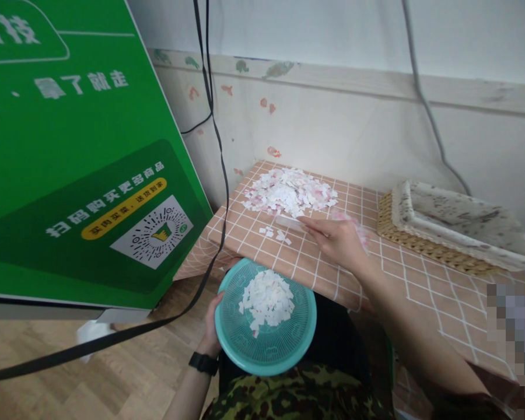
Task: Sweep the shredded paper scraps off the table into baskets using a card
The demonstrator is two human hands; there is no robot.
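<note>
My left hand (pixel 212 324), with a black band on the wrist, grips the left rim of a round turquoise plastic colander (pixel 304 329). A mound of small white paper scraps (pixel 269 300) lies in it. The colander sits below the table's front edge, over my lap. Over the tabletop, my right hand (pixel 335 236) is closed on a flat, whitish strip (pixel 289 221); its exact kind is unclear. Just beyond the strip spreads a big pile of white and pinkish paper scraps (pixel 289 191). A few loose scraps (pixel 275 234) lie between the pile and the front edge.
A checked brown cloth (pixel 394 274) covers the table. At the right stands a lined wicker basket (pixel 446 251). A green cabinet (pixel 70 146) with printed signs rises on the left, and a black strap (pixel 223 175) hangs before it. A grey cable (pixel 433 125) runs down the wall.
</note>
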